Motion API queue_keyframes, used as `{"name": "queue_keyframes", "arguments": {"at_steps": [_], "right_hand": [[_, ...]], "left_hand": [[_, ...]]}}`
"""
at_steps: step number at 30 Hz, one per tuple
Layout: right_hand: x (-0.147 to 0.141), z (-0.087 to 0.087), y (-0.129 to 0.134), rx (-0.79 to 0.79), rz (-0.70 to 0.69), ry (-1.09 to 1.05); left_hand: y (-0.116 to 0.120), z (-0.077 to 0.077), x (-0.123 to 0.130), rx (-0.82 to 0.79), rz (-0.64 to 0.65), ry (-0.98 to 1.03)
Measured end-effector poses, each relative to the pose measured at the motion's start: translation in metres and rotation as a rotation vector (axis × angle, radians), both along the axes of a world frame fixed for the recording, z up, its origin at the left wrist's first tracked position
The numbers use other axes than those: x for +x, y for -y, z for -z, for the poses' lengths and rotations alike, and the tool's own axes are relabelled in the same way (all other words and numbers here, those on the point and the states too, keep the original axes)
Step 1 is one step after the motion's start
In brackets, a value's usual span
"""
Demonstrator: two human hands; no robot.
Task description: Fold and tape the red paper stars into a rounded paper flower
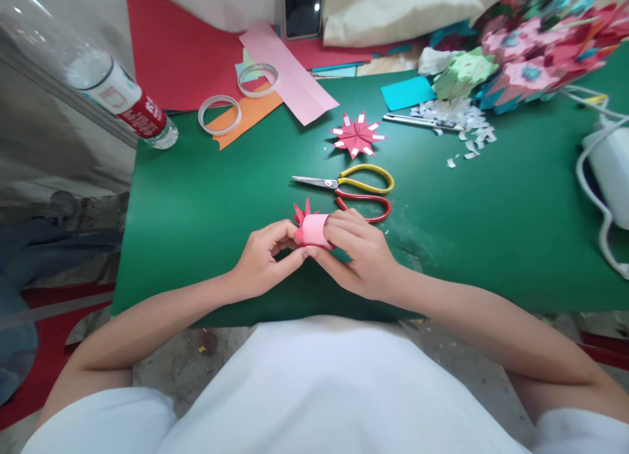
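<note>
Close to the table's near edge, both my hands are on one small paper piece. A pink paper ring (315, 230) joins a red pointed paper star (305, 211) on its left side. My left hand (268, 254) pinches the red star's side, thumb underneath. The fingers of my right hand (361, 251) reach into the ring's right end, with the thumb below it. Just beyond lie scissors (339, 183) with one yellow and one red handle. Farther back rests a red folded paper star (358, 135) with white strips on its points.
The green table (196, 211) holds two tape rolls (219, 115), a pink paper strip (289, 74), and a utility knife (422, 122) beside white scraps (474, 123). Paper flowers (531, 67) stand back right. A plastic bottle (142, 113) is at left, a white cabled box (609, 169) at right.
</note>
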State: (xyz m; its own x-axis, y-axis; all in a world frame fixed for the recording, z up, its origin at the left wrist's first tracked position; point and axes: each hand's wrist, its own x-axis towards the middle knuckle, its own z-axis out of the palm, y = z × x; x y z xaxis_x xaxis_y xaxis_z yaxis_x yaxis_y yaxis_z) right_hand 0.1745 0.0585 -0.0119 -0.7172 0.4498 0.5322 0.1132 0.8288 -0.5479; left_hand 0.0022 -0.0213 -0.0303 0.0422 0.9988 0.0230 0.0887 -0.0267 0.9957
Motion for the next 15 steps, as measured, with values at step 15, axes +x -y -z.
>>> {"name": "queue_keyframes", "arguments": {"at_steps": [15], "right_hand": [[0.002,-0.002,-0.004,-0.088,-0.015,-0.063]], "left_hand": [[-0.01,-0.005,-0.007,0.172,0.16,0.097]]}}
